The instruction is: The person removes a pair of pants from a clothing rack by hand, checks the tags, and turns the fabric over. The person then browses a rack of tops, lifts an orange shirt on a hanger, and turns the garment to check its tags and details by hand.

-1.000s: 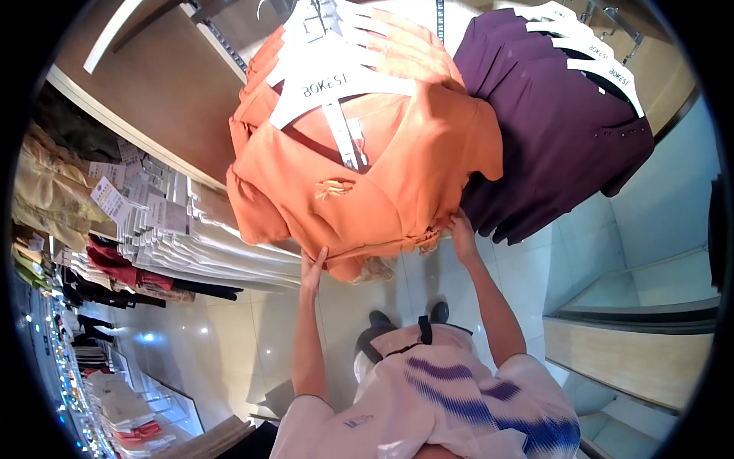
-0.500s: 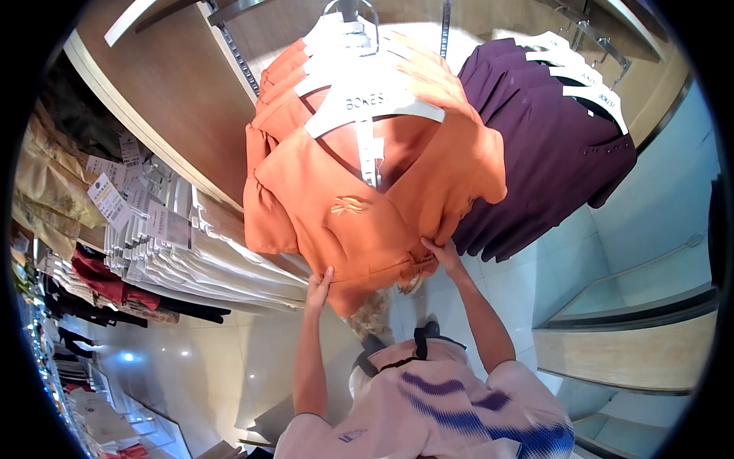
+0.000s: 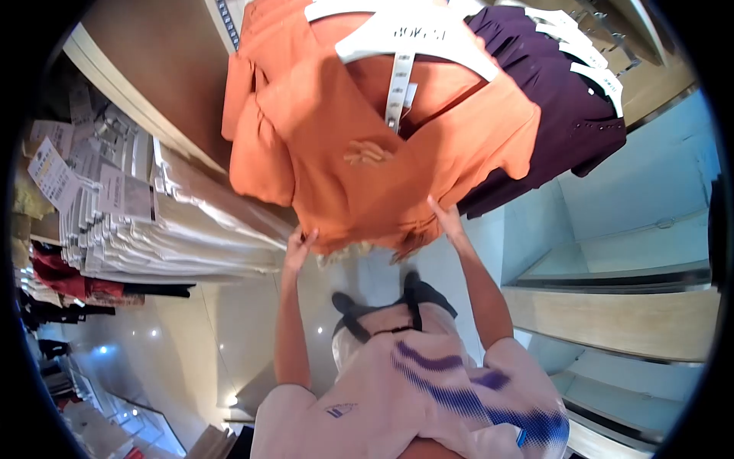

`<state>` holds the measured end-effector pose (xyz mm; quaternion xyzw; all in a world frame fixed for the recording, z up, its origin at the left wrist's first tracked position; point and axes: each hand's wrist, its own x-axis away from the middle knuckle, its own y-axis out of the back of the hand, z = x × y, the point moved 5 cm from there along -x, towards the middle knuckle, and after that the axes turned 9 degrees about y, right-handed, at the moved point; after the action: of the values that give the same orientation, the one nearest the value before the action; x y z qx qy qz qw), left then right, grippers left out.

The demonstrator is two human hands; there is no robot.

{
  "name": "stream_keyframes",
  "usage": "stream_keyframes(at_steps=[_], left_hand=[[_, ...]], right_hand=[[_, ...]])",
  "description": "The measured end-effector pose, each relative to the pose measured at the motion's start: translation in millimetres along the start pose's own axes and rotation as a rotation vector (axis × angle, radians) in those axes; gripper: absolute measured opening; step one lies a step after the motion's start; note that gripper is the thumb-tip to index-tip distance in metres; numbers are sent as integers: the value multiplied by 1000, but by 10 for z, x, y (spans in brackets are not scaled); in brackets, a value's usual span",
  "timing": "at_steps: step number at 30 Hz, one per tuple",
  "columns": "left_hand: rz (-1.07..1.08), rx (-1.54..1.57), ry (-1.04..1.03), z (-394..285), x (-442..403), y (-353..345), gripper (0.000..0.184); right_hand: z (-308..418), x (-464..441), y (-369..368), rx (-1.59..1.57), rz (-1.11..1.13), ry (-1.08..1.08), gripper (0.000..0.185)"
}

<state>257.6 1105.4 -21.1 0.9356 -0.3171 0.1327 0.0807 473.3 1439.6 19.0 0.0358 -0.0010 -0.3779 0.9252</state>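
Note:
An orange V-neck garment (image 3: 344, 183) hangs on a white hanger (image 3: 417, 40), at the front of a row of orange garments. A small bow-like ornament (image 3: 368, 152) sits on its chest, and a tag strip (image 3: 397, 90) hangs inside the neckline. My left hand (image 3: 300, 246) pinches the fabric at the garment's lower left edge. On the lower right side, my right hand (image 3: 447, 219) grips the same fabric between thumb and fingers. Light frilly material shows below the orange cloth, between my hands.
Dark purple garments (image 3: 550, 107) hang at the right on white hangers. White garments (image 3: 206, 222) with paper tags (image 3: 52, 174) hang at the left beside a wooden panel (image 3: 160, 69). Wooden-edged shelves (image 3: 612, 317) stand at the lower right. Tiled floor (image 3: 245, 329) shows below.
The front orange garment appears closer and larger, its hanger shifted right and up in view. Both hands keep hold of the fabric and sit higher in view.

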Motion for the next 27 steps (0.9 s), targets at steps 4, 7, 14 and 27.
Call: stream_keyframes(at_steps=[4,7,14,27], left_hand=[[-71,-114,36,25,21,-5,26],[-125,-68,91,69,12,-76,32],[-239,305,367,221,20,-310,50],[-290,450,306,49,-46,-326,46]], right_hand=[[-49,-157,-30,20,50,-76,51],[79,-273,-12,-6,74,35,53],[-9,-367,139,-71,161,35,59],[-1382,-350,-255,-1019,-211,-640,66]])
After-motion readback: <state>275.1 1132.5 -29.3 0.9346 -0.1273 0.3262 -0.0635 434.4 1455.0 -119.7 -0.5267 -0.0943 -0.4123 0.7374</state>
